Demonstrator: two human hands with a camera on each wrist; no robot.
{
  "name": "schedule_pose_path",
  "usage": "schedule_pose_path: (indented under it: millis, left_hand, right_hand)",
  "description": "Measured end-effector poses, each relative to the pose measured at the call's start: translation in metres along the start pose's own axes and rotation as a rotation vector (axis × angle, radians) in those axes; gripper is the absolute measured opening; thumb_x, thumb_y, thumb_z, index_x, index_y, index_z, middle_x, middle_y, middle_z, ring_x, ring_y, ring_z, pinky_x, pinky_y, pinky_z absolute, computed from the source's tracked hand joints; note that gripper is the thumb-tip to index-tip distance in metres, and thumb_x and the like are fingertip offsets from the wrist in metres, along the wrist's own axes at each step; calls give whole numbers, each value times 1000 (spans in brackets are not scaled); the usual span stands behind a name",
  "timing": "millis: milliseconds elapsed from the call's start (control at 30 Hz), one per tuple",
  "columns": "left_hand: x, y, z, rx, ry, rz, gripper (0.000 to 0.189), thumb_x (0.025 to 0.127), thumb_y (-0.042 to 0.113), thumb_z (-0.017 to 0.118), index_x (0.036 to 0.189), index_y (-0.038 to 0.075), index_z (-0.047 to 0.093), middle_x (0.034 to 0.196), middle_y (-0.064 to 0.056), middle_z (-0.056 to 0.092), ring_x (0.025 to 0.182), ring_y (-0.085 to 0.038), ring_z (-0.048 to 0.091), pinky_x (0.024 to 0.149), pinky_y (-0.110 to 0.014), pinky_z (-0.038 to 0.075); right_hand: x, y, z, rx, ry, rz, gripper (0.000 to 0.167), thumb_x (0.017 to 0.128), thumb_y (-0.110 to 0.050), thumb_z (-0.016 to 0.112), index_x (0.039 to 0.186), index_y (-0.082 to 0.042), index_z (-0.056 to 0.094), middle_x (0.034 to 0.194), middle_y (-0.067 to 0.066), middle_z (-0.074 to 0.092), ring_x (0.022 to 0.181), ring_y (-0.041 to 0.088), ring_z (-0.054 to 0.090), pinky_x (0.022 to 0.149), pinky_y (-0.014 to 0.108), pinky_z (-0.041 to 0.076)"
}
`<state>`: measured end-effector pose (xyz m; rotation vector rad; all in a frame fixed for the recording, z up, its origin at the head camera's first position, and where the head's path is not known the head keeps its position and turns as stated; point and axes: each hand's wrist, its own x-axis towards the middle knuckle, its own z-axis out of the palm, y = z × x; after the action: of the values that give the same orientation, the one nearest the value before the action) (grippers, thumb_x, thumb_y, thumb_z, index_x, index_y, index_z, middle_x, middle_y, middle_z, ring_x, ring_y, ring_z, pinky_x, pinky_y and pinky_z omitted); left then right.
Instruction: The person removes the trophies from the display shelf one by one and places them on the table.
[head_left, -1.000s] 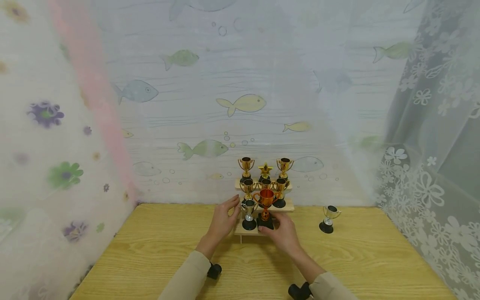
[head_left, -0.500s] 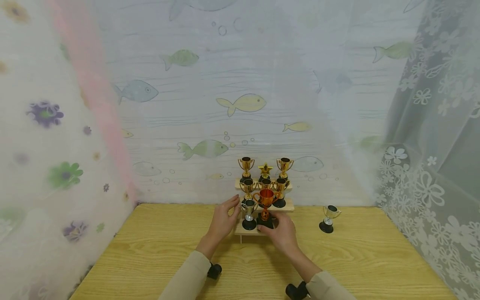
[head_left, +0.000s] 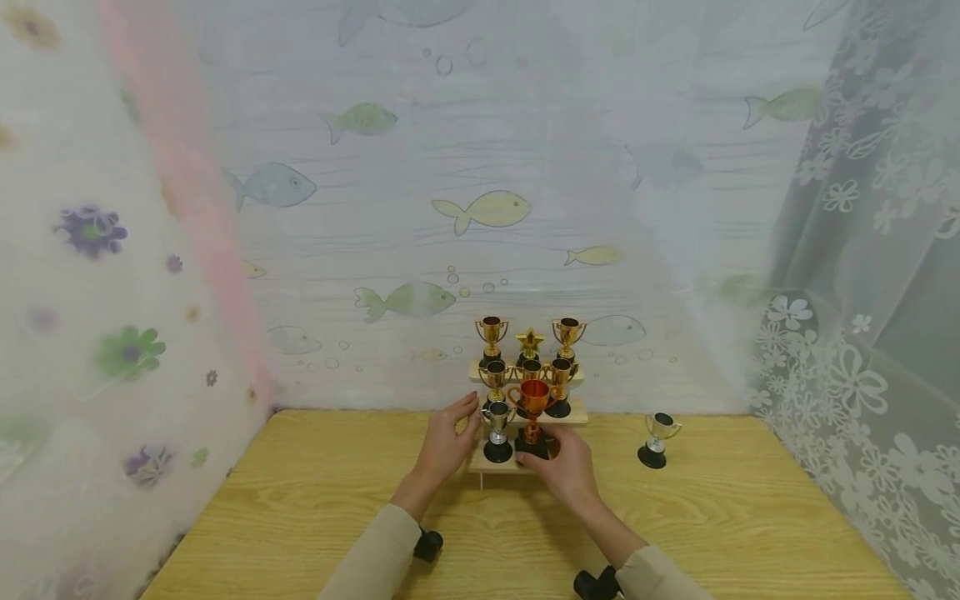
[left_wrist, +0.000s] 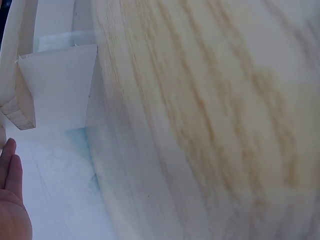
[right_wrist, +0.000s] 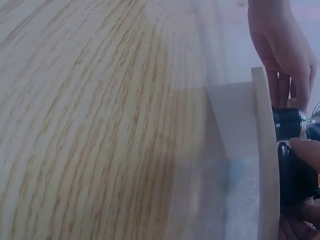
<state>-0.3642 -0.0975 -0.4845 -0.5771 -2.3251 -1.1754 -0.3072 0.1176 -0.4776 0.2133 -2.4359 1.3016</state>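
Note:
My right hand (head_left: 566, 467) grips the black base of an orange-red trophy cup (head_left: 534, 398) at the lowest step of a tiered wooden stand (head_left: 498, 468). In the right wrist view, thumb and fingers close around that black base (right_wrist: 295, 175) at the step's edge. Just left of it a small silver trophy (head_left: 498, 423) stands upright on the same step. My left hand (head_left: 446, 442) is at the stand's left side, fingers extended and fingertips right by its edge. The left wrist view shows those fingers (left_wrist: 16, 175) beside the pale stand (left_wrist: 60, 75).
Several gold trophies (head_left: 495, 379) fill the middle step. Two gold cups flank a gold star trophy (head_left: 529, 342) on the top step. Another silver trophy (head_left: 662, 429) stands on the wooden table (head_left: 322, 492) to the right. A fish-patterned curtain (head_left: 487, 250) hangs behind.
Hardly anything has moved. My right wrist has shifted very slightly to the left, the orange-red trophy still in its grip; my left hand stays at the stand's side.

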Motion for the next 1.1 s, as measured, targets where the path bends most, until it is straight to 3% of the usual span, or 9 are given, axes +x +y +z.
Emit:
schedule_pose_path:
  millis: [633,1100]
  left_hand:
    - [0,-1,0,6,-10,-18,37,104,18,60,131,-6,66,142,-15,61,132,-34,57,109,-49,46]
    - [0,-3,1,7,-6,-7,36,103,18,61,130,-6,66,141,-13,62,130,-34,58,108,-49,48]
  right_hand:
    - [-3,-5,-21,-12,-33,54,52,78,-22,90,122,-1,71,101,9,71,83,18,66,72,35,58]
    - [-7,-4,-33,-24,-24,38,53,76,-23,91,119,1,71,102,10,70,86,24,66,71,35,55]
